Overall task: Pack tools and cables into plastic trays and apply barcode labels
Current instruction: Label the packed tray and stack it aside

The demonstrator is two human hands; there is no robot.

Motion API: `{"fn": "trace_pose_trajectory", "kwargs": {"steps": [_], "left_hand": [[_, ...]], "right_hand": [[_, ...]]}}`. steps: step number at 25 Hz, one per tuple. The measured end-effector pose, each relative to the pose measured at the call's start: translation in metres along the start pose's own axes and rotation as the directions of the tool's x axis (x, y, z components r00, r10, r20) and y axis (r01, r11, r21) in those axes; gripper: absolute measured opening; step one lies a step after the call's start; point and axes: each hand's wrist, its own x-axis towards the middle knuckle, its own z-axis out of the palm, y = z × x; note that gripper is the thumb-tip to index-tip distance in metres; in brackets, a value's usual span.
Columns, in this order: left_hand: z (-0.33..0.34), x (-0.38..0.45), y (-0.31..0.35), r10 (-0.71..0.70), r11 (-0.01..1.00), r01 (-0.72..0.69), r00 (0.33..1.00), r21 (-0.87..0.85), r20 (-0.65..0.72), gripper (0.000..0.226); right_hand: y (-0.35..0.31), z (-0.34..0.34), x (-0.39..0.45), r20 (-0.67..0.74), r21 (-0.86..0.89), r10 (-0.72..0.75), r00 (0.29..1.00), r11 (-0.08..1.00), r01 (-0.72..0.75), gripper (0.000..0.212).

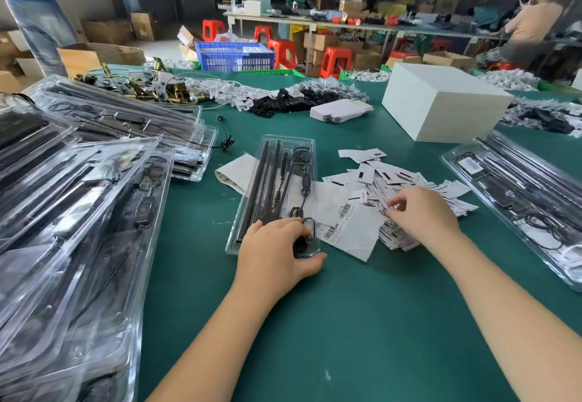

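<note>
While my left hand (277, 244) presses flat on the near end of the filled plastic tray (248, 212), its long axis running up-frame, my right hand (422, 212) pinches into the label pile (390, 184) just right of it.

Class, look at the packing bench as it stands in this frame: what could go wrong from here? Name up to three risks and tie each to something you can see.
1. The right hand picks in a loose pile of labels; it may lift two at once or scatter them.
2. The left hand rests on only the near end of the clear tray, so the tray could pivot on the table.
3. The tilted stack of packed trays on the left might slide.
</note>
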Motion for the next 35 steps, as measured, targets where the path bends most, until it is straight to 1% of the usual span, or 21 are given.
{"fn": "trace_pose_trajectory", "kwargs": {"steps": [1, 3, 7, 9, 11, 12, 14, 17, 19, 20, 22, 23, 25, 26, 28, 29, 30, 31, 32, 33, 35], "left_hand": [[0.002, 0.0, 0.001, -0.003, 1.0, 0.003, 1.0, 0.003, -0.007, 0.045], [0.003, -0.001, 0.002, -0.005, 1.0, 0.005, 1.0, 0.009, -0.008, 0.043], [0.0, 0.0, -0.001, -0.018, 1.0, 0.017, 1.0, -0.015, -0.006, 0.043], [-0.003, 0.0, 0.0, -0.022, 1.0, 0.022, 1.0, -0.006, -0.017, 0.042], [-0.004, 0.0, 0.001, -0.022, 1.0, 0.022, 1.0, -0.007, -0.015, 0.042], [-0.004, 0.0, 0.001, -0.019, 1.0, 0.019, 1.0, -0.009, -0.011, 0.042], [-0.005, -0.001, 0.001, -0.018, 1.0, 0.018, 1.0, -0.014, -0.007, 0.041], [-0.005, -0.002, 0.001, -0.014, 1.0, 0.014, 1.0, -0.02, -0.025, 0.038], [-0.004, -0.002, 0.001, -0.01, 1.0, 0.01, 1.0, -0.017, -0.026, 0.038], [-0.004, -0.002, 0.0, -0.009, 1.0, 0.009, 1.0, -0.015, -0.019, 0.039], [-0.005, -0.001, -0.002, -0.002, 1.0, 0.002, 1.0, -0.015, -0.001, 0.041], [-0.005, -0.001, -0.004, 0.004, 1.0, -0.004, 1.0, -0.016, 0.006, 0.042], [-0.004, -0.001, -0.005, 0.013, 1.0, -0.013, 1.0, -0.017, 0.014, 0.042], [-0.004, -0.001, -0.005, 0.016, 1.0, -0.016, 1.0, -0.015, 0.016, 0.041], [-0.003, 0.003, -0.006, 0.021, 1.0, -0.021, 1.0, -0.013, 0.014, 0.041], [-0.002, 0.006, -0.007, 0.021, 1.0, -0.021, 1.0, -0.01, 0.012, 0.041], [-0.002, 0.008, -0.008, 0.02, 1.0, -0.02, 1.0, -0.003, 0.01, 0.04], [-0.001, 0.011, -0.008, 0.019, 1.0, -0.019, 1.0, 0.008, 0.01, 0.04], [0.001, 0.013, -0.008, 0.017, 1.0, -0.018, 1.0, 0.022, 0.013, 0.04], [0.002, 0.016, -0.009, 0.015, 0.999, -0.016, 1.0, 0.036, 0.021, 0.04], [0.003, 0.024, -0.009, 0.008, 0.999, -0.012, 0.998, 0.053, 0.065, 0.04]], "right_hand": [[0.002, -0.002, -0.001, 0.052, -0.035, 0.031, 0.998, 0.999, -0.029, 0.018], [0.003, -0.001, -0.005, 0.11, -0.05, 0.065, 0.992, 0.997, -0.06, 0.022], [-0.002, 0.007, -0.013, 0.122, -0.046, 0.039, 0.992, 0.998, -0.033, 0.043], [-0.001, 0.002, -0.013, 0.145, 0.036, 0.053, 0.988, 0.998, -0.059, 0.048], [0.003, -0.003, -0.011, 0.197, 0.179, 0.088, 0.976, 0.976, -0.124, 0.049], [0.004, -0.006, -0.01, 0.226, 0.249, 0.107, 0.968, 0.955, -0.163, 0.047], [0.006, -0.01, -0.01, 0.259, 0.331, 0.135, 0.956, 0.918, -0.219, 0.041], [0.01, -0.022, -0.011, 0.245, 0.409, 0.14, 0.959, 0.882, -0.233, 0.03], [0.015, -0.029, -0.013, 0.252, 0.367, 0.107, 0.962, 0.909, -0.197, 0.023], [0.017, -0.032, -0.015, 0.289, 0.307, 0.085, 0.954, 0.935, -0.176, 0.022], [0.017, -0.032, -0.02, 0.359, 0.13, 0.053, 0.932, 0.986, -0.106, 0.024], [0.016, -0.029, -0.021, 0.349, 0.034, 0.041, 0.936, 0.998, -0.056, 0.025], [0.01, -0.022, -0.022, 0.233, -0.088, 0.029, 0.972, 0.996, -0.009, 0.026], [0.006, -0.019, -0.023, 0.161, -0.133, 0.039, 0.986, 0.991, -0.018, 0.025], [0.002, -0.009, -0.019, 0.018, -0.278, 0.061, 0.998, 0.959, -0.054, 0.032], [0.0, -0.005, -0.015, -0.044, -0.295, 0.044, 0.998, 0.954, -0.055, 0.033], [-0.002, -0.002, -0.009, -0.095, -0.238, 0.006, 0.995, 0.971, -0.029, 0.031], [-0.005, 0.001, -0.003, -0.112, -0.142, -0.035, 0.993, 0.99, 0.018, 0.032], [-0.007, 0.004, 0.004, -0.091, -0.051, -0.071, 0.993, 0.996, 0.067, 0.037], [-0.008, 0.006, 0.011, -0.041, 0.0, -0.085, 0.996, 0.996, 0.085, 0.043], [-0.006, 0.011, 0.022, 0.028, -0.027, -0.036, 0.999, 0.999, 0.037, 0.042]]}}
